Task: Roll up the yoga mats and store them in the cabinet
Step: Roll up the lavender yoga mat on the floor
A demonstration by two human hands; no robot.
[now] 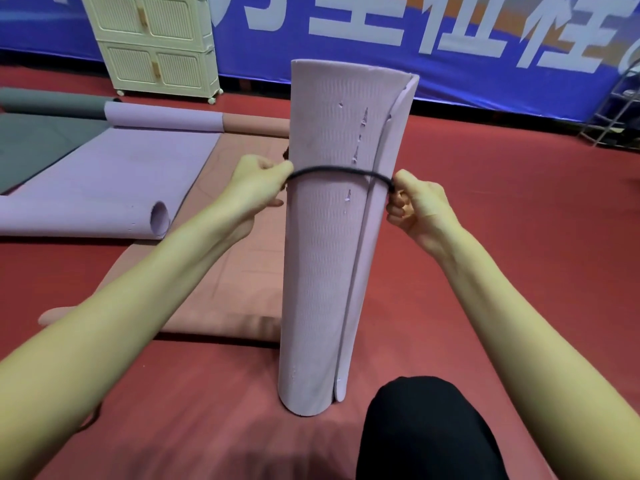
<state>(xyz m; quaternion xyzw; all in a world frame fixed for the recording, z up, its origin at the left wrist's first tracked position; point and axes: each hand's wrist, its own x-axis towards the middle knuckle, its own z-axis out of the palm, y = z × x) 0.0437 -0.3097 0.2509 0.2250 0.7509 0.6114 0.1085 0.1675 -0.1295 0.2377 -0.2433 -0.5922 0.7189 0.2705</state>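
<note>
Rolled lilac mat point(325, 237) stands upright on the red floor point(502, 237), just ahead of the person's knee point(426, 431) in black cloth. Outer flap edge runs down its right side, slightly loose at top and bottom; small nicks in the foam near the upper middle. A black cord point(339, 171) crosses the front of the roll above its middle, pulled taut. Left hand point(256, 185) pinches the cord's left end, fingers curled tight against the roll's left side. Right hand point(415, 206) grips the right end, fingers folded into a fist, just beside the flap edge. Both forearms bare, reaching in from the lower corners. Behind the roll a pink mat point(235, 271) lies flat on the floor, its near end curled under. To the left, a second lilac mat point(114, 174) lies partly unrolled, with a rolled end open toward the camera. A grey mat point(41, 140) lies further left. Cream cabinet point(156, 46) on castors stands at the far wall, doors closed, well apart from the mats. Blue banner point(415, 39) with white characters behind it. Metal rack point(620, 109) at far right.
</note>
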